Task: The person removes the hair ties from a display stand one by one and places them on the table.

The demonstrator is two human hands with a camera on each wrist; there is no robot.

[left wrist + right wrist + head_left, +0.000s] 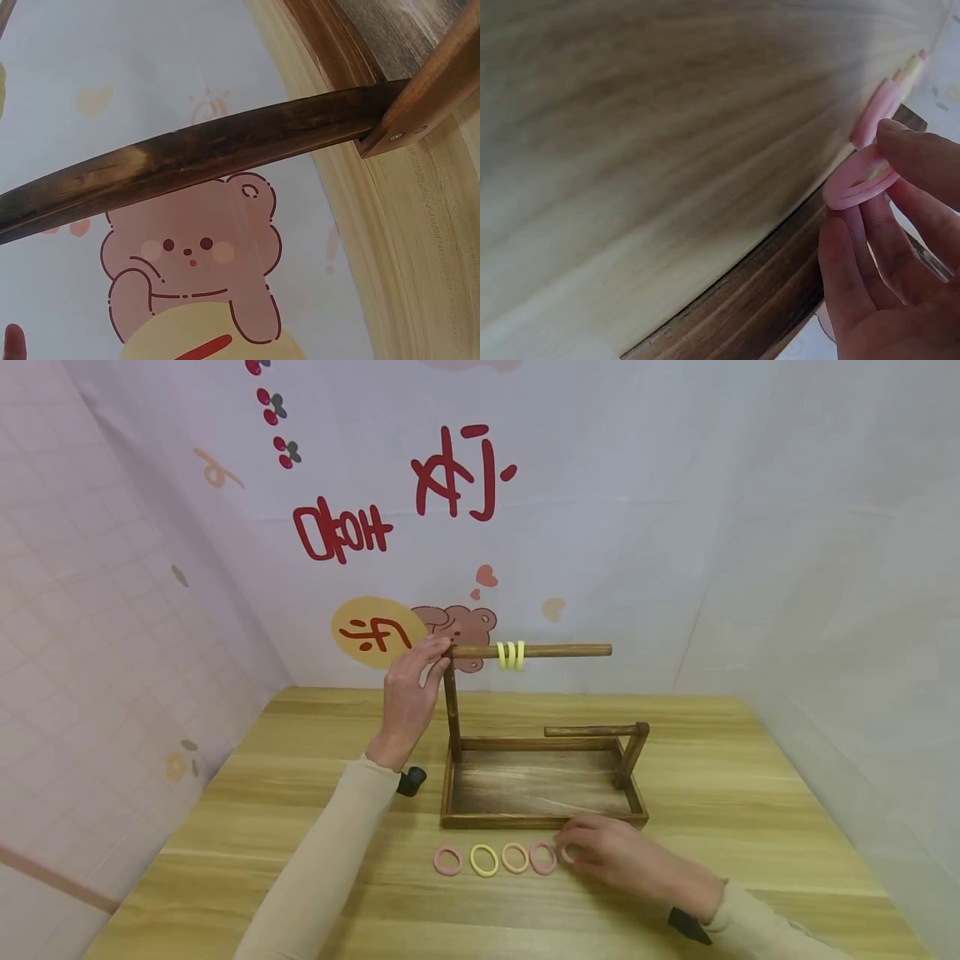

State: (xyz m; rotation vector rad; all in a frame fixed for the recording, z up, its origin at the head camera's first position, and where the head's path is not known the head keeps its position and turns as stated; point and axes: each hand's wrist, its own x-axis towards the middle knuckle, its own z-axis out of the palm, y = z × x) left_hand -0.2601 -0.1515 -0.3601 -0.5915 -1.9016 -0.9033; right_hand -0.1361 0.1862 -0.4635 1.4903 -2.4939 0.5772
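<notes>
A dark wooden stand [543,821] with a shallow tray base stands on the table. With fingers and thumb, my left hand [408,693] holds the top corner of its tall left post [453,718]. Three yellow rings [511,657] hang on the upper rod [570,651], nearer the post than the free end. At the tray's front right edge, my right hand [626,860] pinches a pink ring [844,193] between thumb and fingers. To its left, in front of the tray, lie a pink ring [532,857], a peach ring [504,857], a yellow ring [473,858] and another pink ring [436,861].
A lower rod [588,731] points left from the short right post [633,756]. Behind the wooden table [300,827] hangs a white printed backdrop [615,527], with another pale cloth [97,610] along the left side.
</notes>
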